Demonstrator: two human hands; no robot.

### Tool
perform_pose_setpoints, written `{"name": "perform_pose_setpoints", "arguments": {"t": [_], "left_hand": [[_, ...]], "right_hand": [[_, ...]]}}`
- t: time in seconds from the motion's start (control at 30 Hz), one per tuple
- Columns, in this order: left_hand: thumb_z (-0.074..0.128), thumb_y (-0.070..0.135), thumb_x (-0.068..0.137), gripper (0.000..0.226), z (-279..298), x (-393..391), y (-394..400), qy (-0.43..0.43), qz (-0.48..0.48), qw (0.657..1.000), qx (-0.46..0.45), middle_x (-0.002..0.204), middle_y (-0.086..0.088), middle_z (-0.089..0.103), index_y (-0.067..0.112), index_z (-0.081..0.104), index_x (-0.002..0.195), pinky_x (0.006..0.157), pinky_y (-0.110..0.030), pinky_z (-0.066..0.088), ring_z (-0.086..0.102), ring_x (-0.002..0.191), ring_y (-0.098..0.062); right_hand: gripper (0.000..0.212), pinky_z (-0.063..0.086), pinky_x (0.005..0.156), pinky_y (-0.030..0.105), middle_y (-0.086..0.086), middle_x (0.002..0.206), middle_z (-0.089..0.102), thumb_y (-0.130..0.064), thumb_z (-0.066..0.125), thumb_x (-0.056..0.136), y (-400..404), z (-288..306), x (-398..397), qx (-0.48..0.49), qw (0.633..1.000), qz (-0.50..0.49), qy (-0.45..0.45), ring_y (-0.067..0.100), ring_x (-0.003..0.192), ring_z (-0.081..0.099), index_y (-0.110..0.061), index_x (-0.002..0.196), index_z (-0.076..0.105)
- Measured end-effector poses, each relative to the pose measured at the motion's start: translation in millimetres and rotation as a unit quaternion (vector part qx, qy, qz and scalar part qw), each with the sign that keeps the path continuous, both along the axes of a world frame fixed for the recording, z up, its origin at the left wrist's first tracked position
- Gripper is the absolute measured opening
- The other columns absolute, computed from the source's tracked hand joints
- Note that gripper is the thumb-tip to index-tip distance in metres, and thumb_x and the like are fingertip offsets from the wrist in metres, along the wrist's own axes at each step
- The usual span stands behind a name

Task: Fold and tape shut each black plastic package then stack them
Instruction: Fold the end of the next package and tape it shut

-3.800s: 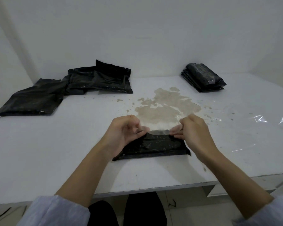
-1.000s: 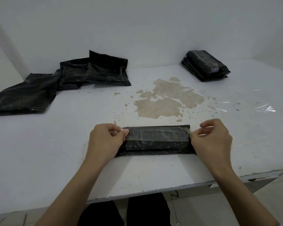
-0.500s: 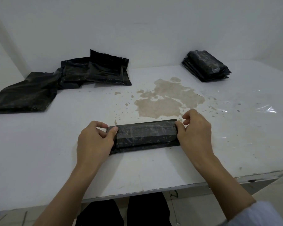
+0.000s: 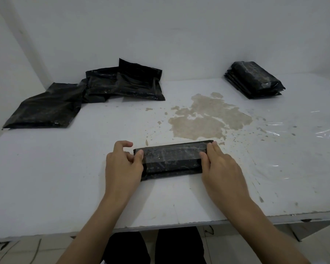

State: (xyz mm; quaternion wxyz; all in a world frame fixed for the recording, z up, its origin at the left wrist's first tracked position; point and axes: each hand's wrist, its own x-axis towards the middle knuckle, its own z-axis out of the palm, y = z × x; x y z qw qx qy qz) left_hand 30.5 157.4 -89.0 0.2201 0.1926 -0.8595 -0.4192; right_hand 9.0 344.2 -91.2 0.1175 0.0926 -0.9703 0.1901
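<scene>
My folded black package [image 4: 172,160], glossy with tape, lies flat near the table's front edge; taped stack [image 4: 254,79] far right, unfolded packages [image 4: 84,92] far left.
</scene>
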Motion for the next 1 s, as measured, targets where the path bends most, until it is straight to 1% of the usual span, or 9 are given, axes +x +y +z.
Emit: {"name": "perform_pose_setpoints", "arguments": {"t": [0.07,0.2,0.3,0.37,0.47,0.57,0.67,0.87,1.0], "left_hand": [[0.052,0.02,0.093,0.024,-4.6,0.1,-0.9,-0.029,0.021,0.997,-0.072,0.072,0.0,0.06,0.015,0.045,0.116,0.082,-0.037,0.035,0.052,0.097,-0.024],[0.046,0.016,0.093,0.034,-4.6,3.3,-5.5,-0.106,0.047,0.986,-0.118,0.091,-0.005,0.06,0.014,0.04,0.126,0.084,-0.034,0.02,0.04,0.111,-0.022],[0.044,0.023,0.095,0.03,5.6,5.5,-2.1,-0.004,0.051,0.987,-0.155,0.099,-0.003,0.06,0.014,0.047,0.124,0.089,-0.037,0.022,0.038,0.117,-0.022],[0.038,0.034,0.094,0.042,12.1,5.8,6.4,0.076,-0.055,0.965,-0.246,0.123,-0.003,0.056,0.014,0.051,0.128,0.094,-0.034,0.024,0.034,0.125,-0.018],[0.024,0.051,0.097,0.061,-1.6,2.7,13.9,0.049,-0.267,0.875,-0.401,0.15,0.0,0.036,0.014,0.038,0.143,0.108,-0.031,0.028,0.027,0.14,-0.015],[0.013,0.049,0.099,0.063,-15.3,-2.4,10.9,0.005,-0.293,0.847,-0.443,0.144,-0.002,0.045,0.012,0.044,0.139,0.101,-0.041,0.044,0.043,0.132,-0.018],[0.011,0.048,0.099,0.065,-18.5,-4.8,11.5,0.0,-0.274,0.846,-0.457,0.135,-0.002,0.055,0.011,0.055,0.13,0.097,-0.042,0.045,0.052,0.124,-0.018],[0.009,0.053,0.098,0.074,-15.6,1.3,16.1,-0.035,-0.229,0.872,-0.43,0.126,-0.004,0.062,0.009,0.063,0.121,0.092,-0.041,0.047,0.058,0.116,-0.015],[0.024,0.057,0.091,0.073,-14.6,6.4,17.3,-0.055,-0.194,0.893,-0.403,0.125,-0.009,0.062,0.003,0.062,0.12,0.092,-0.043,0.046,0.059,0.116,-0.021]], "right_hand": [[0.047,0.041,0.088,0.036,0.01,0.15,0.035,-0.031,0.025,0.101,-1.1,-1.3,-1.7,0.005,1.0,-0.004,0.002,0.03,0.114,0.05,-0.007,0.139,0.039],[0.028,0.04,0.073,0.038,0.012,0.106,0.063,-0.027,0.044,0.096,4.6,-7.2,-6.1,-0.082,0.996,-0.001,0.03,0.029,0.091,0.054,-0.007,0.111,0.055],[0.024,0.047,0.079,0.042,0.009,0.099,0.065,-0.022,0.057,0.09,6.2,-7.3,-9.6,-0.104,0.993,-0.019,0.052,0.03,0.098,0.055,-0.006,0.108,0.06],[0.024,0.048,0.09,0.049,0.015,0.114,0.065,-0.014,0.057,0.088,1.9,-5.7,-11.0,-0.082,0.989,0.007,0.121,0.034,0.112,0.057,-0.003,0.108,0.063],[0.042,0.035,0.107,0.042,0.011,0.132,0.057,-0.025,0.039,0.092,-1.3,-6.1,-9.6,-0.014,0.978,0.159,0.134,0.025,0.126,0.05,-0.004,0.122,0.06],[0.058,0.016,0.111,0.031,0.005,0.145,0.042,-0.039,0.031,0.091,7.0,-11.6,-12.3,0.077,0.966,0.233,0.075,0.015,0.136,0.034,-0.008,0.139,0.043],[0.054,0.024,0.105,0.033,0.006,0.138,0.051,-0.039,0.032,0.093,12.5,-16.9,-17.7,0.118,0.962,0.23,0.089,0.021,0.129,0.047,-0.008,0.132,0.052],[0.071,0.029,0.104,0.031,0.009,0.129,0.059,-0.049,0.008,0.099,11.3,-12.7,-16.5,0.121,0.971,0.194,0.073,0.022,0.12,0.056,-0.005,0.121,0.06],[0.078,0.039,0.095,0.036,0.012,0.125,0.062,-0.055,0.009,0.097,9.9,-11.9,-10.9,0.132,0.981,0.133,0.057,0.026,0.117,0.058,-0.001,0.117,0.062]]}}
